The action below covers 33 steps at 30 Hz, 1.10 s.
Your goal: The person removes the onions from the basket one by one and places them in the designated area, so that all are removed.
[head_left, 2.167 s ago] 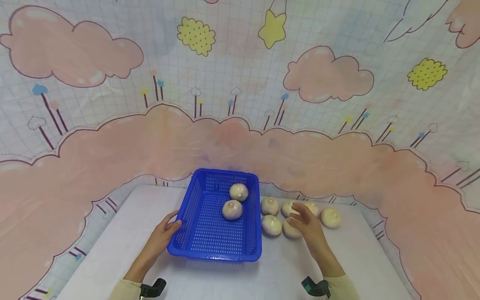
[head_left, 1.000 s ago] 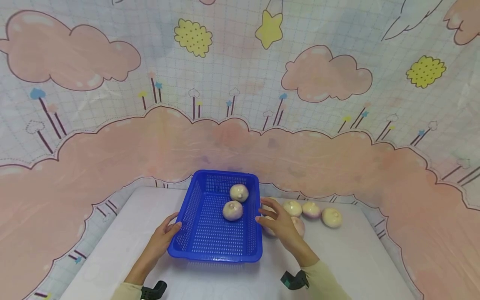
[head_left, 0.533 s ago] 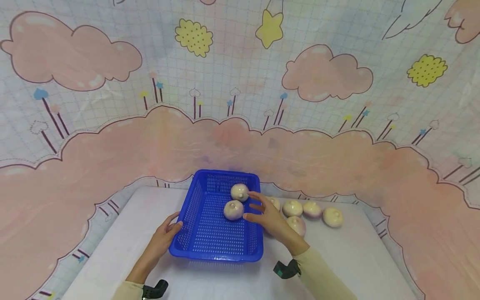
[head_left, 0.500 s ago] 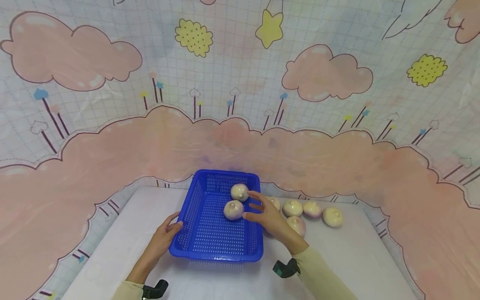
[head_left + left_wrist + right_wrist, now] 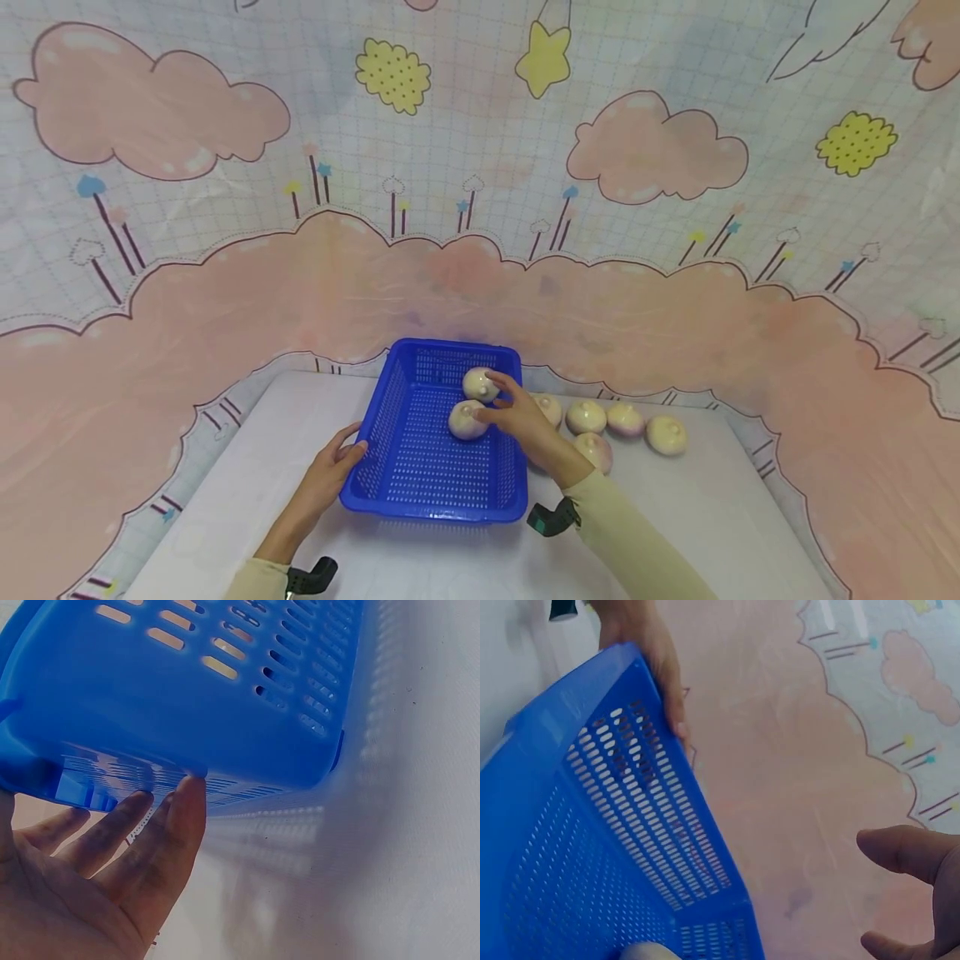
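Observation:
A blue perforated plastic basket [image 5: 431,512] stands on the white table. My left hand [image 5: 326,477] grips its left side, thumb at the rim; in the left wrist view the left fingers [image 5: 180,825] touch the outer wall from below. Inside the basket lie two glossy cream-and-purple turnip-like vegetables, a back one [image 5: 476,385] and a front one [image 5: 465,421]. My right hand [image 5: 528,429] reaches over the right rim, its fingertips overlapping both of them in the head view. In the right wrist view its thumb and finger are spread apart with nothing between them.
Several more such vegetables [image 5: 585,417] sit on the table [image 5: 675,517] right of the basket, partly hidden behind my right hand. A patterned cloth backdrop [image 5: 450,292] rises behind the table. Black wrist devices [image 5: 553,517] are on both sleeves.
My right hand has moved left from over the vegetables on the table, across the rim, to the two in the basket. My left hand stays at the basket's side.

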Available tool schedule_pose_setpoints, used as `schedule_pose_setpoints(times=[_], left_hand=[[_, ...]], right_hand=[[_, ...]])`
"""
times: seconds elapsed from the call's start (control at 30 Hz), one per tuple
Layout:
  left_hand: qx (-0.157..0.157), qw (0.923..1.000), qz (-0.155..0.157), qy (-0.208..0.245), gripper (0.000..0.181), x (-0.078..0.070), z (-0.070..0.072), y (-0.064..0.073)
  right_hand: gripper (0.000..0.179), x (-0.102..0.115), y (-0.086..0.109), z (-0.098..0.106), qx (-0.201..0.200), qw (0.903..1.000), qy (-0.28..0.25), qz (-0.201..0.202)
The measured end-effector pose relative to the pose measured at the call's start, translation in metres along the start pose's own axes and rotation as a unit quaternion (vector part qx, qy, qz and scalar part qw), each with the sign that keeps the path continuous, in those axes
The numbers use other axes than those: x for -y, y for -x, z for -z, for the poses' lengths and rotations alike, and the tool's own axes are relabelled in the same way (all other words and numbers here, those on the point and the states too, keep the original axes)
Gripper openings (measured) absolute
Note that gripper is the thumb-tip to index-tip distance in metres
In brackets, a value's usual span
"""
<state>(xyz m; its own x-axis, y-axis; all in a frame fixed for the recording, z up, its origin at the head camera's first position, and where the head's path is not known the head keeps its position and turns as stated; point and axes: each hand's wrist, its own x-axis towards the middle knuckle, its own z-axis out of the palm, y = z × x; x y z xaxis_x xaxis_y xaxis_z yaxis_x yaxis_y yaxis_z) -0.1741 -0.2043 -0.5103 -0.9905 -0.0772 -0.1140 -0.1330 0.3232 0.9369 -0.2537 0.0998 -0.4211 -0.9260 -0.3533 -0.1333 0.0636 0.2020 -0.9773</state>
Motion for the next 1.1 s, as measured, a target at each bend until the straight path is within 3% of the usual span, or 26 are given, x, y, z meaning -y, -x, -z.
schedule_pose_setpoints(times=[0.37,0.7,0.9,1.1], left_hand=[[0.0,1.0,-0.003,-0.005,0.064,0.001,0.0,-0.001],[-0.002,1.0,0.002,-0.008,0.063,-0.001,-0.001,0.0],[-0.002,1.0,-0.003,-0.009,0.064,0.001,-0.002,-0.002],[-0.004,1.0,-0.001,-0.006,0.062,0.001,-0.001,-0.002]], right_hand=[[0.077,-0.005,-0.024,-0.014,0.009,0.9968,-0.062,-0.05],[0.082,-0.014,-0.044,-0.028,-0.034,0.9953,-0.045,-0.078],[0.082,-0.024,-0.053,-0.031,-0.062,0.9945,-0.051,-0.067],[0.078,-0.03,-0.059,-0.031,-0.08,0.9942,-0.018,-0.07]])
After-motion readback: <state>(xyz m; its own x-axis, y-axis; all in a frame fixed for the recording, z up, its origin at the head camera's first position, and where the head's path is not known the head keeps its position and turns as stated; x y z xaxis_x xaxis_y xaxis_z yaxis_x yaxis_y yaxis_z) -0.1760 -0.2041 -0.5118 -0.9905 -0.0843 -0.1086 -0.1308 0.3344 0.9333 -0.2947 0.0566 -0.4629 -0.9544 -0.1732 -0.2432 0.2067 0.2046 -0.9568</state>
